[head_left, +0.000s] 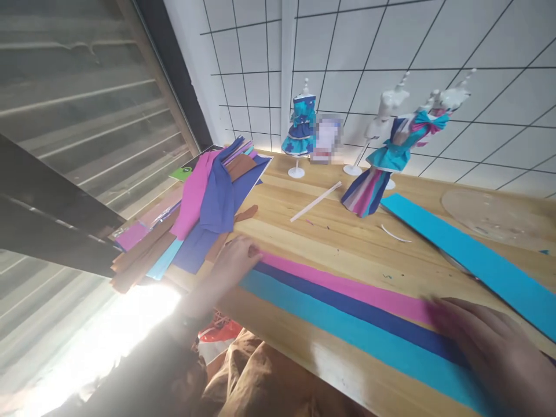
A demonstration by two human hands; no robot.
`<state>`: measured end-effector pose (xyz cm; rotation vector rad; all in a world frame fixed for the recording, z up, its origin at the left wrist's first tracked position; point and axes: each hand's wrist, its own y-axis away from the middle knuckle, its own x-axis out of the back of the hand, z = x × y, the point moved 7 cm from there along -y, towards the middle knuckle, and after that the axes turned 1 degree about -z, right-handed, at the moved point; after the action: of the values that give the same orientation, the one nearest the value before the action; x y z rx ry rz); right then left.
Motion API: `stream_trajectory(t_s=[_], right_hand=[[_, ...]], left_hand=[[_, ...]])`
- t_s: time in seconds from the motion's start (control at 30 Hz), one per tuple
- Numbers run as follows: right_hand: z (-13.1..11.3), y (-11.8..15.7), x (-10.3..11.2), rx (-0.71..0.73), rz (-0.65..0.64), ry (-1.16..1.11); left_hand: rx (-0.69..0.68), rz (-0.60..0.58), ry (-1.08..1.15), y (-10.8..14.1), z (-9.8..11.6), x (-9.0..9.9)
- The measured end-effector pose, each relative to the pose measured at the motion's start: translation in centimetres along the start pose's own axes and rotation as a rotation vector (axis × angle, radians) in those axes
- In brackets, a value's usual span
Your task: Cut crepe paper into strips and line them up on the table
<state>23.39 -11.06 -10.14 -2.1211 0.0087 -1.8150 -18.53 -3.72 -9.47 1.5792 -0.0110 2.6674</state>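
Long flat strips, cloth or crepe paper, lie side by side along the table's near edge: a pink strip, a dark blue strip and a light blue strip. At their left end, my left hand has its fingers closed on the end of the pink strip. Over the right part of the strips lies my right hand, blurred by motion. Its fingers look stretched out toward the left, touching or just above the pink and dark blue strips. The strips' right ends are hidden behind this hand or out of view.
A pile of coloured sheets covers the table's left side. Small dress forms stand by the tiled wall, one in a blue tiered dress, another in a striped gown. A wide blue strip and a clear round sheet lie right.
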Motion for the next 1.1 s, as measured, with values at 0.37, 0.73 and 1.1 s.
stream_trajectory(t_s=[0.37, 0.73, 1.1], right_hand=[[-1.8, -2.0, 0.2, 0.074, -0.087, -0.045], [0.1, -2.2, -0.3, -0.072, -0.151, -0.159], [6.7, 6.2, 3.6, -0.395, -0.073, 0.058]], left_hand=[[-0.002, -0.040, 0.408, -0.9, -0.7, -0.5], [0.003, 0.057, 0.231, -1.5, -1.6, -0.1], [0.009, 0.013, 0.084, -2.6, -1.9, -0.6]])
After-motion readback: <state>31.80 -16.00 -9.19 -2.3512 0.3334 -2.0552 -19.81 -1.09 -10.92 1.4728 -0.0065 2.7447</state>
